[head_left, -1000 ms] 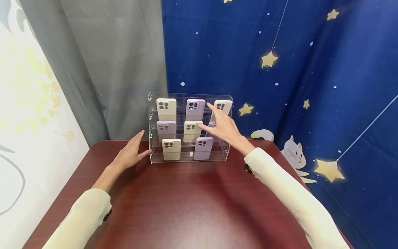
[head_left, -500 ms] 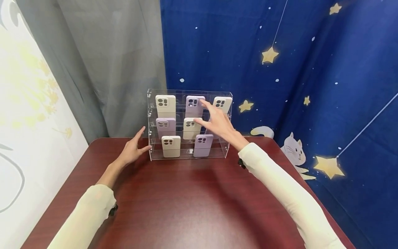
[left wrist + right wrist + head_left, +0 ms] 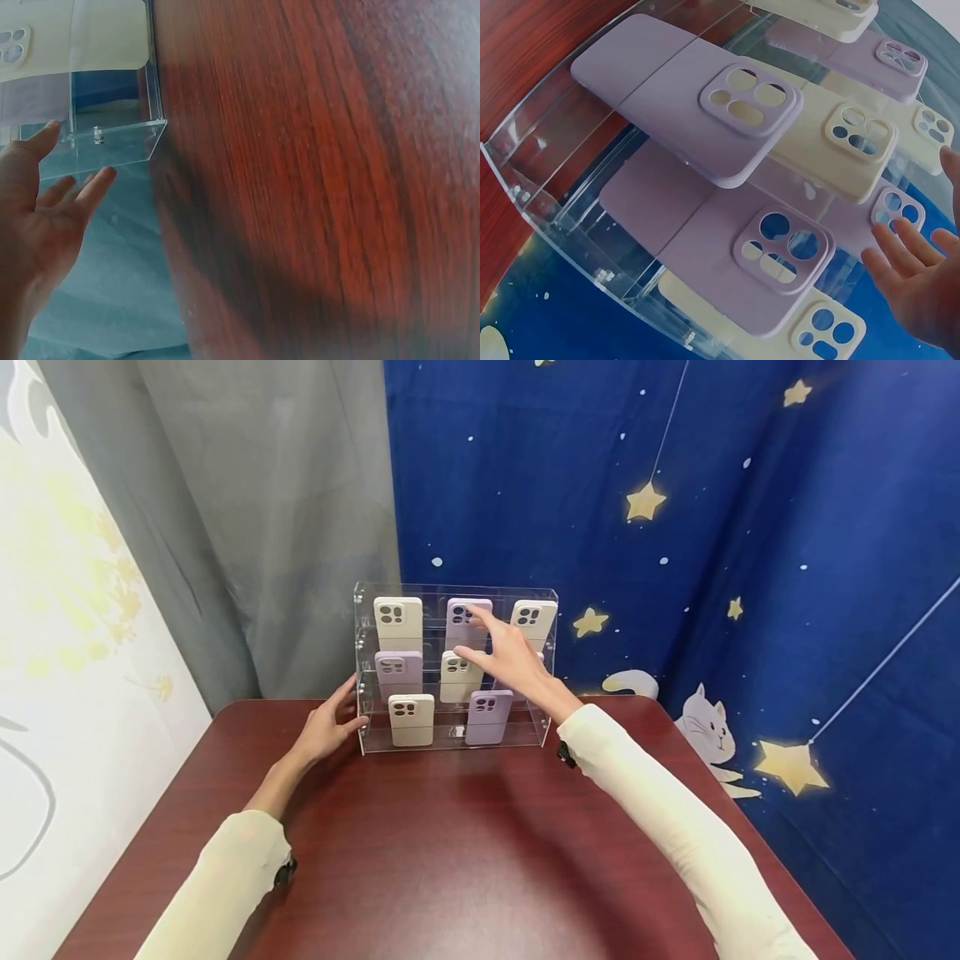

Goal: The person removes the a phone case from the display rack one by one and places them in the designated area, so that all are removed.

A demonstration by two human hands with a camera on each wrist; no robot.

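Note:
A clear acrylic tiered rack (image 3: pixel 450 742) holds several purple and cream phone cases in three rows. My right hand (image 3: pixel 510 652) hovers before the top and middle rows, fingers spread and holding nothing. Its fingertips are nearest the top-row middle purple case (image 3: pixel 461 635); in the right wrist view that purple case (image 3: pixel 847 219) lies beside the fingers, contact unclear. Just below the thumb is a cream case (image 3: pixel 459 687). My left hand (image 3: pixel 322 732) is at the rack's left side panel (image 3: pixel 131 154), thumb in front and fingers toward the back, loosely around its edge; whether they touch cannot be told.
The rack stands near the back of a dark red wooden table (image 3: pixel 420 843). Behind it hang a grey curtain (image 3: pixel 300 510) and a blue starry curtain (image 3: pixel 525 485). A white patterned cloth (image 3: pixel 67 693) hangs at the left.
My right hand has moved left, from beside the top right cream case to the middle purple one. My left hand has shifted slightly right, closer to the rack's side. The cases stay put.

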